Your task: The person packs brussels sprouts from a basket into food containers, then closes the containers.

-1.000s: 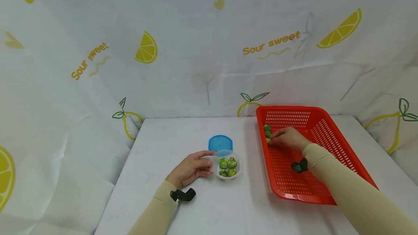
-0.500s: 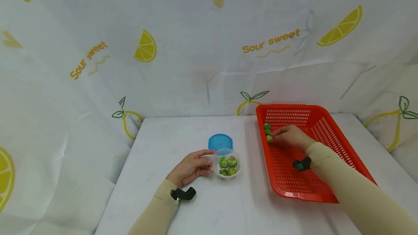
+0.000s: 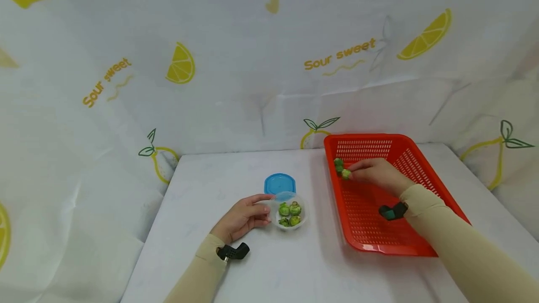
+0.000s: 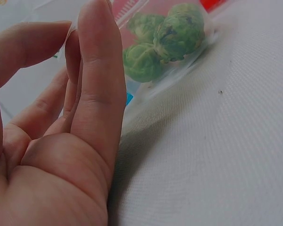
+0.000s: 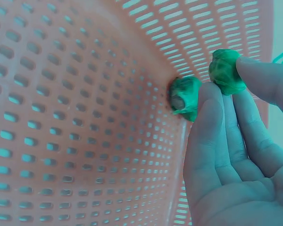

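Observation:
My left hand (image 3: 244,218) pinches the edge of a small clear plastic container (image 3: 304,219) on the table, thumb on one side and fingers on the other. Several green Brussels sprouts (image 3: 295,208) lie in that container; they also show through its wall in the left wrist view. Inside the red basket, my right hand (image 3: 379,174) pinches one Brussels sprout (image 5: 226,70) between thumb and fingertips. Close by, more sprout greenery (image 3: 338,164) sits against the basket's left wall; the right wrist view shows a sprout (image 5: 185,98) there, partly behind my fingers.
The red perforated basket (image 3: 379,249) stands on the right of the white table (image 3: 290,270). Just behind the container lies a blue lid (image 3: 280,183). A white sheet with lemon prints (image 3: 236,60) hangs behind the table.
My right hand has drawn the pinched sprout slightly up and away from the basket's left wall. The left hand and container stay put; the head view has shifted a little.

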The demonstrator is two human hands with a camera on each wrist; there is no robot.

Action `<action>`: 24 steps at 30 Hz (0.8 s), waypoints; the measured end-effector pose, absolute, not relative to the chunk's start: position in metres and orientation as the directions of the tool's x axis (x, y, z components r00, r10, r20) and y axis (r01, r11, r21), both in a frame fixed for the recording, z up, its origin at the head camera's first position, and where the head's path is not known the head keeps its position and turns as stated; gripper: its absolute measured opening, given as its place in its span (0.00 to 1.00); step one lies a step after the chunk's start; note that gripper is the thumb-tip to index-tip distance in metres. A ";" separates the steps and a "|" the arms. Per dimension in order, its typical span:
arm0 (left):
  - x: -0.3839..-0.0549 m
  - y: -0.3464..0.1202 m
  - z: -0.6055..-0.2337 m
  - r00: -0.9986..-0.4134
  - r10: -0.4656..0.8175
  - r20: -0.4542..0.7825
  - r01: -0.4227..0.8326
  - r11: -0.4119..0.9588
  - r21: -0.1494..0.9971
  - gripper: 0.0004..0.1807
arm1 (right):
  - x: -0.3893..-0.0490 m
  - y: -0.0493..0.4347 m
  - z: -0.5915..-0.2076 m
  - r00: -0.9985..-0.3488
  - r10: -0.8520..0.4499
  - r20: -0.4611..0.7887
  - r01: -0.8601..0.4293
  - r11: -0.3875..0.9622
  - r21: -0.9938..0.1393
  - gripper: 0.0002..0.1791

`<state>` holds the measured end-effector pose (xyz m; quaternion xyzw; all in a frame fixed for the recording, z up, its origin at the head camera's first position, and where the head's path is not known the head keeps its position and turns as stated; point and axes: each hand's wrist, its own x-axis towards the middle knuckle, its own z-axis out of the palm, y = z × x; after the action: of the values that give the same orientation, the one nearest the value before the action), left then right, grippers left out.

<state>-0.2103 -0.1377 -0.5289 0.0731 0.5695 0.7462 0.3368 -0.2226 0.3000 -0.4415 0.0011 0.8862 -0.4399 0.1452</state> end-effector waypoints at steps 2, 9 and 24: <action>-0.210 -0.138 -0.529 -0.762 0.587 -0.273 -0.418 -0.125 0.900 0.31 | -0.219 0.301 -0.438 -0.962 -0.123 -0.246 0.119 0.618 -0.777 0.26; -0.210 -0.139 -0.529 -0.762 0.587 -0.273 -0.418 -0.124 0.900 0.31 | -0.204 0.293 -0.422 -0.967 -0.139 -0.212 0.085 0.610 -0.788 0.26; -0.210 -0.140 -0.531 -0.768 0.580 -0.271 -0.413 -0.125 0.902 0.30 | -0.176 0.244 -0.394 -0.980 -0.117 -0.160 0.071 0.544 -0.836 0.27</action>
<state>-0.2101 -0.1403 -0.5310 0.0730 0.5717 0.7464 0.3327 -0.1759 0.2445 -0.3942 -0.0132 0.8732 -0.4771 0.0987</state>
